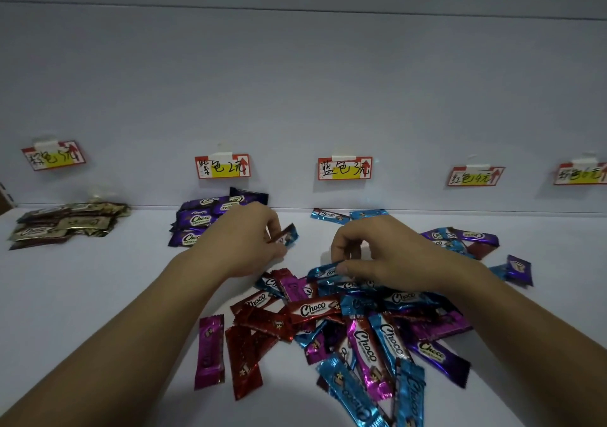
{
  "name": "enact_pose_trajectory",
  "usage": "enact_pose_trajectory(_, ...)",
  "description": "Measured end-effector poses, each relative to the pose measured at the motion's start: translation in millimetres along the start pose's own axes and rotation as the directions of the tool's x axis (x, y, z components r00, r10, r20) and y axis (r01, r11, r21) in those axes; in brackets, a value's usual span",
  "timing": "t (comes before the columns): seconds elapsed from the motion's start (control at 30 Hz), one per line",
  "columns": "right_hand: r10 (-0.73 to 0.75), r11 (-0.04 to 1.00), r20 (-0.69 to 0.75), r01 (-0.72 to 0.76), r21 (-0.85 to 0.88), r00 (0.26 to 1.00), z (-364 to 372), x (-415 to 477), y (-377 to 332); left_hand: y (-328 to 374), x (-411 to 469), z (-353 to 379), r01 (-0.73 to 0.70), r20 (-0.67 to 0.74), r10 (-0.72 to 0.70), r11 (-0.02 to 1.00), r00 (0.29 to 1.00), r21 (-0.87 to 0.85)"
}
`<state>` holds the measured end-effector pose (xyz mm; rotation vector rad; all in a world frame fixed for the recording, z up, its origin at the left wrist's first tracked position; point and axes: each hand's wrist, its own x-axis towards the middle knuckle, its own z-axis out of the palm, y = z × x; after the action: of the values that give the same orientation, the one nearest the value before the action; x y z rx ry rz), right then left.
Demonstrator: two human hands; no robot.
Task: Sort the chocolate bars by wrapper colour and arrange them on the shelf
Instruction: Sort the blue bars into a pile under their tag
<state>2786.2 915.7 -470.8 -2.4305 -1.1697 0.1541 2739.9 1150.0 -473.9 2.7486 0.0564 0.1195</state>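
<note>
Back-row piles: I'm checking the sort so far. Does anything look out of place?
The purple pile looks uniform; two blue bars lie under the blue label. Odd: the cluster beyond the right hand mixes purple, blue and dark red wrappers.

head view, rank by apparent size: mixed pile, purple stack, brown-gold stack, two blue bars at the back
1. mixed pile
2. brown-gold stack and purple stack: alike, left hand covers part of the purple
3. two blue bars

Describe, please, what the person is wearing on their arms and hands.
Nothing visible. The left forearm and right forearm are bare, with no sleeves in frame. The left hand and right hand have no gloves, and no watch, bracelet or ring shows.
</note>
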Motion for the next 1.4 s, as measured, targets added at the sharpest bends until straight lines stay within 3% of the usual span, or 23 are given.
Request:
enact_pose_trajectory(0.17,0.030,0.992,-0.144,-0.012,0.126,0.989,-18.9,-5.9,6.3,-1.3,5.3,5.2,-0.075,-0.115,0.070,0.996,0.991,-0.038)
enact_pose_trajectory(0.27,0.109,0.988,-0.256,-0.075,0.137,0.961,-29.4,-6.8,23.7,4.8,17.2,6.9,-0.156,-0.114,0.170,0.980,0.979,0.126)
enact_pose_trajectory(0.37,0.234,0.967,-0.408,-0.167,0.192,0.882,-31.0,-1.1,47.4,15.5,37.1,7.6,-0.275,-0.201,0.314,0.940,0.928,0.200)
enact_pose_trajectory(0.47,0.295,0.955,-0.518,-0.257,0.146,0.803,-28.4,11.1,65.6,27.1,58.6,19.5,-0.359,-0.259,0.407,0.908,0.876,0.216)
enact_pose_trajectory(0.57,0.282,0.948,-0.564,-0.317,0.038,0.776,-24.4,27.1,73.2,34.7,73.2,36.9,-0.394,-0.230,0.453,0.882,0.861,0.259)
enact_pose_trajectory(0.67,0.228,0.926,-0.494,-0.343,-0.155,0.839,-13.1,39.2,79.0,33.3,80.7,49.2,-0.376,-0.231,0.455,0.871,0.860,0.316)
enact_pose_trajectory(0.77,0.264,0.889,-0.388,-0.379,-0.257,0.883,-4.0,42.2,83.3,29.8,84.6,55.2,-0.369,-0.203,0.446,0.870,0.872,0.326)
enact_pose_trajectory(0.93,0.225,0.893,-0.412,-0.356,-0.275,0.883,-6.5,37.5,84.6,31.5,89.5,55.2,-0.396,-0.178,0.459,0.867,0.870,0.302)
enact_pose_trajectory(1.07,0.176,0.939,-0.268,-0.243,-0.243,0.947,1.7,35.7,77.5,34.4,95.4,54.1,-0.431,-0.137,0.493,0.842,0.859,0.324)
enact_pose_trajectory(1.4,0.189,0.927,-0.249,-0.256,-0.274,0.950,2.5,36.3,83.5,32.2,99.7,51.0,-0.379,-0.132,0.443,0.861,0.887,0.338)
